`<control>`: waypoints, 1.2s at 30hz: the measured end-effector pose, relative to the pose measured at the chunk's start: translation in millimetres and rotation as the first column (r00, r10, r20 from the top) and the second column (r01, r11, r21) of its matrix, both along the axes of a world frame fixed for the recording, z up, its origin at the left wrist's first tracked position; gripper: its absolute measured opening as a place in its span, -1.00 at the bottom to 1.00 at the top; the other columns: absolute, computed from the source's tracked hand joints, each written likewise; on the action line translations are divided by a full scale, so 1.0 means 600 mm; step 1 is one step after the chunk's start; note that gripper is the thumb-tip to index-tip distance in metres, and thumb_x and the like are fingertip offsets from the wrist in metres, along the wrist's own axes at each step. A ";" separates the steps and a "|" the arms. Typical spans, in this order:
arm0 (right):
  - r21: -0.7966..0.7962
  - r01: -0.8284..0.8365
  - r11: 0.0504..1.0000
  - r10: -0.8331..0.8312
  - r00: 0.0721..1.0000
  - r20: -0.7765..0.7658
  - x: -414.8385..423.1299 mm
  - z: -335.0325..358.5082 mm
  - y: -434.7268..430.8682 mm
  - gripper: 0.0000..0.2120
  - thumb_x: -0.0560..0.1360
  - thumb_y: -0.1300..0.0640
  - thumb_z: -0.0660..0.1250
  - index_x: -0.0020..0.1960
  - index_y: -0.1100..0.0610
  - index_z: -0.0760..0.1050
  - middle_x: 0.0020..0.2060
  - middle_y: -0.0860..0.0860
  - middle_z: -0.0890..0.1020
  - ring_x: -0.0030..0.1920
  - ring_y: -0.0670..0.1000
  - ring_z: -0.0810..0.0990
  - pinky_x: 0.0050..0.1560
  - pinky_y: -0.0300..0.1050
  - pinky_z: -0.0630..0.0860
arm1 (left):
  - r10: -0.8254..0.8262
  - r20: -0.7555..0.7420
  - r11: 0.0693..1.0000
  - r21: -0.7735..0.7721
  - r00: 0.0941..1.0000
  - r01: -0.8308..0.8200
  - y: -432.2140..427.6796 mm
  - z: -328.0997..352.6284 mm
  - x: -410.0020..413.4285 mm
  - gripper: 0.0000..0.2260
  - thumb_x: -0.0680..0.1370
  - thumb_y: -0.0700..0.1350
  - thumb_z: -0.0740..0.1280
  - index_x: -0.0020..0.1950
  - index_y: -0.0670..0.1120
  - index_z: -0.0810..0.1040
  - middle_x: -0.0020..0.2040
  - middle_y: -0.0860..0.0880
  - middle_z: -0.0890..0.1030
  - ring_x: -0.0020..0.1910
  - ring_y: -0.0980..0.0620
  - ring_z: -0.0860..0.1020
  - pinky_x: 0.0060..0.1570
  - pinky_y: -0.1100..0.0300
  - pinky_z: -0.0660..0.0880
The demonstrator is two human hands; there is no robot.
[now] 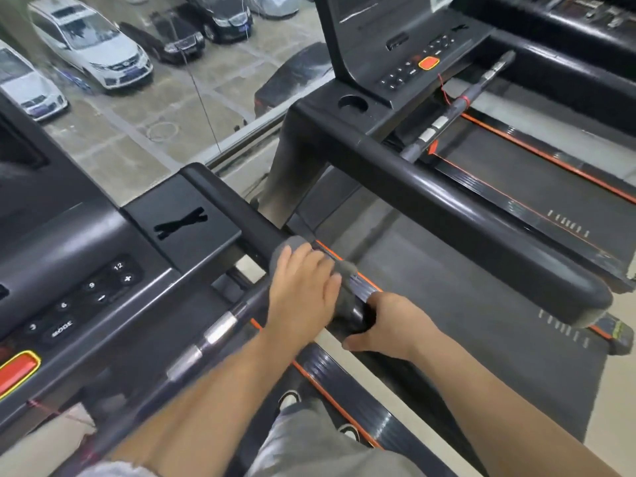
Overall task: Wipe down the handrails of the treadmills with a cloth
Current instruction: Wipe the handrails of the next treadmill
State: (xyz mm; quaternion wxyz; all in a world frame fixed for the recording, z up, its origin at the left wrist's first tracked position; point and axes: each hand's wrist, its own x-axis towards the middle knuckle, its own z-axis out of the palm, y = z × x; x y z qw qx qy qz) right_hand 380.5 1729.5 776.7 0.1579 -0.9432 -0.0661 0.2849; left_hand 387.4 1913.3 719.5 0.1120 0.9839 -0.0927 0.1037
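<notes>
Two hands work on one rail (241, 215), the right-side rail of the near treadmill.

Order, left to right: console (103, 235), left hand (303, 287), cloth (347, 294), right hand (389, 325), next rail (481, 228).

Rail axis: diagonal, from the console corner at upper left down toward the person at lower right.

The left hand lies flat on the cloth, fingers nearly straight, palm pressing down. It grasps nothing.

The cloth is draped over the top of the rail under this hand. A grey fold shows past the fingertips.

The right hand sits just beside the cloth on the person's side. Its fingers are curled round the rail, grasping it near its end.

Judgement: the free length of rail lies up-axis from the left hand, toward the console. The stretch toward the person is blocked by the right hand. The left hand is nearer the free length, so the stroke should run along the axis, not across it.

The next rail lies well apart to the right, with no hand on it.
</notes>
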 end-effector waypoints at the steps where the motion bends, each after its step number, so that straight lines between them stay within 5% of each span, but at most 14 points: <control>1: -0.012 0.003 1.000 -0.003 1.000 0.000 0.002 0.003 0.001 -0.53 0.22 -0.27 0.60 -0.17 -0.11 0.37 -0.28 -0.17 0.48 -0.25 -0.08 0.49 -0.34 -0.22 0.36 | -0.023 -0.020 0.999 -0.029 1.000 0.022 -0.014 -0.011 -0.028 -0.65 0.68 0.05 0.14 0.32 -0.06 0.58 0.33 -0.02 0.55 0.47 -0.14 0.38 0.56 -0.16 0.13; 5: 0.021 -0.004 1.000 0.006 0.997 -0.073 0.009 0.008 -0.012 -0.50 0.14 -0.17 0.67 -0.10 -0.13 0.45 -0.25 -0.21 0.56 -0.21 -0.12 0.54 -0.26 -0.24 0.43 | -0.229 -0.071 0.973 -0.030 0.971 0.227 -0.011 -0.042 -0.104 -0.50 0.65 0.12 0.19 0.57 -0.02 0.37 0.59 -0.06 0.33 0.62 -0.17 0.18 0.57 -0.22 0.11; 10: 0.077 0.103 0.992 -0.088 0.982 -0.168 0.003 0.015 -0.019 -0.47 0.20 -0.13 0.62 0.12 -0.09 0.58 -0.09 -0.15 0.67 -0.05 -0.06 0.63 0.04 -0.10 0.57 | -0.301 -0.067 0.945 0.114 0.951 0.307 0.038 0.012 0.030 -0.58 0.65 0.22 0.14 0.28 0.03 0.61 0.20 -0.06 0.62 0.31 -0.14 0.52 0.50 -0.10 0.25; 14: 0.134 0.225 0.965 -0.202 0.965 -0.166 -0.021 0.011 -0.034 -0.62 0.22 -0.18 0.57 -0.03 -0.15 0.54 -0.15 -0.20 0.62 -0.11 -0.12 0.59 -0.03 -0.11 0.54 | -0.072 -0.492 0.910 0.323 0.867 0.259 0.003 0.073 0.133 -0.50 0.62 0.20 0.05 0.08 -0.09 0.67 0.03 -0.10 0.68 0.06 -0.16 0.62 0.08 0.03 0.41; 18: -0.090 0.246 0.965 -0.253 0.963 -0.087 -0.048 0.011 -0.045 -0.48 0.09 -0.34 0.51 -0.14 -0.06 0.45 -0.18 -0.13 0.57 -0.13 -0.04 0.58 -0.07 0.01 0.59 | -0.037 -0.732 0.871 0.310 0.680 0.381 -0.026 0.081 0.161 -0.59 0.54 0.21 0.09 -0.03 -0.05 0.57 -0.01 -0.07 0.62 -0.02 -0.16 0.58 0.16 -0.09 0.49; 20: -0.157 0.249 0.956 -0.263 0.962 -0.074 -0.059 0.003 -0.040 -0.43 0.08 -0.35 0.52 -0.07 -0.06 0.49 -0.16 -0.12 0.58 -0.11 0.00 0.60 -0.08 -0.03 0.59 | -0.140 -0.673 0.865 0.274 0.726 0.421 -0.035 0.069 0.135 -0.56 0.60 0.20 0.03 -0.04 -0.04 0.59 -0.02 -0.09 0.63 0.02 -0.16 0.59 0.11 0.00 0.45; 23: -0.216 0.236 0.948 -0.235 0.972 0.030 -0.065 -0.012 -0.027 -0.48 0.13 -0.32 0.51 -0.05 -0.07 0.50 -0.18 -0.13 0.53 -0.09 0.02 0.60 -0.15 -0.10 0.55 | -0.341 -0.373 0.889 0.172 0.863 0.425 -0.030 0.048 0.054 -0.52 0.65 0.19 -0.01 0.08 0.00 0.66 0.02 -0.04 0.66 0.08 -0.15 0.56 0.19 -0.06 0.38; 26: -0.210 0.254 0.944 -0.241 0.967 0.084 -0.069 -0.019 -0.022 -0.49 0.12 -0.35 0.44 -0.06 -0.07 0.53 -0.21 -0.12 0.55 -0.11 0.00 0.62 -0.18 -0.11 0.57 | -0.465 -0.186 0.879 0.019 0.866 0.476 -0.010 0.003 -0.038 -0.59 0.66 0.15 0.14 0.41 0.00 0.49 0.34 -0.03 0.53 0.39 -0.17 0.42 0.50 -0.18 0.21; 30: -0.152 0.301 0.942 -0.288 0.952 0.103 -0.077 -0.017 -0.027 -0.38 0.07 -0.44 0.31 -0.01 -0.10 0.57 -0.16 -0.14 0.58 -0.05 -0.03 0.61 -0.13 -0.10 0.57 | -0.546 -0.094 0.835 0.030 0.833 0.550 0.025 -0.040 -0.088 -0.41 0.64 0.12 0.24 0.64 -0.02 0.24 0.63 -0.09 0.25 0.61 -0.20 0.19 0.57 -0.20 0.11; 33: -0.141 0.322 0.936 -0.311 0.946 0.092 -0.080 -0.014 -0.027 -0.43 0.07 -0.40 0.35 -0.02 -0.13 0.57 -0.15 -0.16 0.58 -0.03 -0.04 0.61 -0.15 -0.12 0.53 | -0.623 -0.039 0.776 0.089 0.781 0.624 0.036 -0.025 -0.054 -0.45 0.62 0.23 0.23 0.56 0.02 0.40 0.52 -0.09 0.43 0.50 -0.17 0.36 0.47 -0.11 0.27; 36: -0.170 0.337 0.926 -0.330 0.942 0.067 -0.078 -0.010 -0.024 -0.51 0.14 -0.33 0.48 -0.03 -0.13 0.54 -0.10 -0.17 0.57 0.02 -0.02 0.61 -0.15 -0.12 0.49 | -0.577 -0.189 0.761 0.230 0.795 0.607 -0.005 0.045 0.026 -0.43 0.55 0.44 0.12 0.22 0.05 0.60 0.13 -0.08 0.59 0.15 -0.13 0.49 0.08 -0.04 0.37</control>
